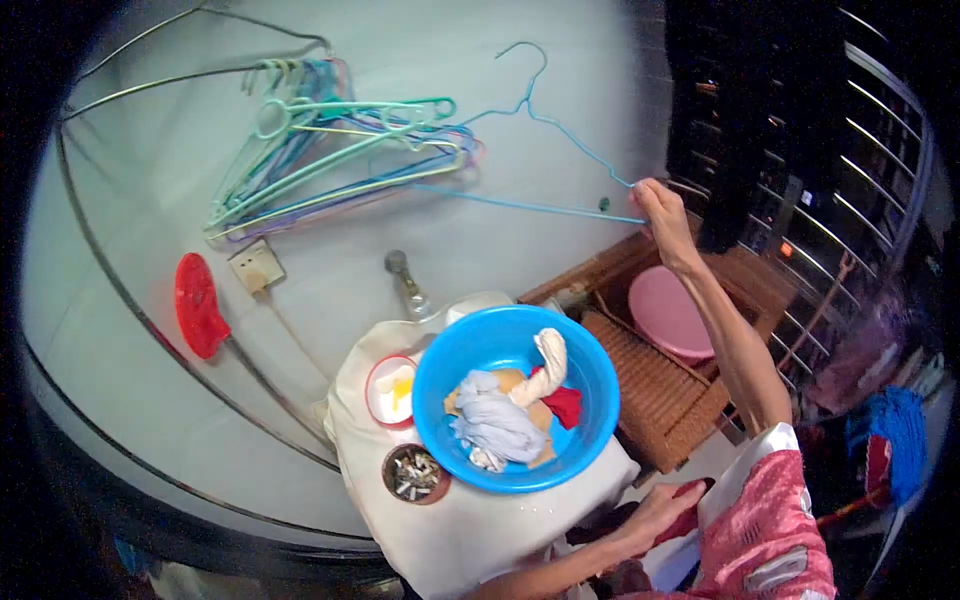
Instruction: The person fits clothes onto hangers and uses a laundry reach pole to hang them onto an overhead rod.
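My right hand is raised at the upper right, its fingers closed on one corner of a blue wire hanger. The hanger's hook points up, and its far end reaches the bunch of hangers on the wall. Low in the view, near my body, my left hand has its fingers closed round dark red cloth. A blue basin between my arms and the wall holds a light grey garment, a twisted cream cloth and a red cloth.
The basin stands on a white-covered table, beside a red-rimmed bowl and a tin of cigarette butts. A red brush leans left. Right are a wicker shelf, a pink basin and window bars.
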A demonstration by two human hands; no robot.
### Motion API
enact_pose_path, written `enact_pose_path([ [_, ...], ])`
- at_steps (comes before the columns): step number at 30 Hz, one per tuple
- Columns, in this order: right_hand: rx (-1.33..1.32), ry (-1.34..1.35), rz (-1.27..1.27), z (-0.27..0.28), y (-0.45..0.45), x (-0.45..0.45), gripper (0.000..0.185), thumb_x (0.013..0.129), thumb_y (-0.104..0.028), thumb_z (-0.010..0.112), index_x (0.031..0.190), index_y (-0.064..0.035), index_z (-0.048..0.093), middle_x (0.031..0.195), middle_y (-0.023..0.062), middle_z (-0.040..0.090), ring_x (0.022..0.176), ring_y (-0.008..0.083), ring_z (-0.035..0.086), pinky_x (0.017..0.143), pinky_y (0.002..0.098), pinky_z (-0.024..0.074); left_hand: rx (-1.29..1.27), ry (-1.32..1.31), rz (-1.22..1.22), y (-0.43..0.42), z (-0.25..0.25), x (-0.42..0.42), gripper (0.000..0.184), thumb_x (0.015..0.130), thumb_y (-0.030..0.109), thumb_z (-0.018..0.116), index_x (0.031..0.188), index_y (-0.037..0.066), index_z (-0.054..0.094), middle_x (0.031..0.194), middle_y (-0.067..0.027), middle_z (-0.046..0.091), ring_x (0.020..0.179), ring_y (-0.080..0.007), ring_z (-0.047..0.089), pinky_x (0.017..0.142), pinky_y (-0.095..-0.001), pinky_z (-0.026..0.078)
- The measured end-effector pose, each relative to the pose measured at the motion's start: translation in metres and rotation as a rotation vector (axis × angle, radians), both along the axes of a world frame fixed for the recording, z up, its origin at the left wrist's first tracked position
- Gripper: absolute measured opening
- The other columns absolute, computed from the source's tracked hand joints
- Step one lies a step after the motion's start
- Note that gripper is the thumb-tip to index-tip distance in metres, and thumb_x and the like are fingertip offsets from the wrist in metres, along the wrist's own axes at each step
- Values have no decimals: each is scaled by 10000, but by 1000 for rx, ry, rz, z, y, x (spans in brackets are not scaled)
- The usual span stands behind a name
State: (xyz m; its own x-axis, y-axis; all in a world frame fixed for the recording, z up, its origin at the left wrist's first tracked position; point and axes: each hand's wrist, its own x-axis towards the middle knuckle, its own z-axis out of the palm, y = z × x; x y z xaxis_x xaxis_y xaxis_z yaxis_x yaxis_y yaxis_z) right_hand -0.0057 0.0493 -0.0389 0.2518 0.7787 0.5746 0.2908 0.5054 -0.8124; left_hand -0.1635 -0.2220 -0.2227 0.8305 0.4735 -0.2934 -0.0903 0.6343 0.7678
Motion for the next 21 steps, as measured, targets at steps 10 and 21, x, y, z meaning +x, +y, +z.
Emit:
enact_pose_path([
  [10,-66,-59,-287,-115,-184,78,249,939,-233,466,822,-40,572,678,-33,479,594,55,413,505,223,332,-178,78,-39,-2,-2,14,363,882,324,585,1024,-8,623,865,-83,660,728,-145,640,664,-281,533],
  [21,-398,234,-17,-164,-377,99,227,866,-227,589,966,-22,589,714,-12,553,581,37,462,485,176,341,-47,92,132,-22,21,56,330,885,266,588,1045,-23,603,887,-82,652,706,-143,620,634,-293,531],
])
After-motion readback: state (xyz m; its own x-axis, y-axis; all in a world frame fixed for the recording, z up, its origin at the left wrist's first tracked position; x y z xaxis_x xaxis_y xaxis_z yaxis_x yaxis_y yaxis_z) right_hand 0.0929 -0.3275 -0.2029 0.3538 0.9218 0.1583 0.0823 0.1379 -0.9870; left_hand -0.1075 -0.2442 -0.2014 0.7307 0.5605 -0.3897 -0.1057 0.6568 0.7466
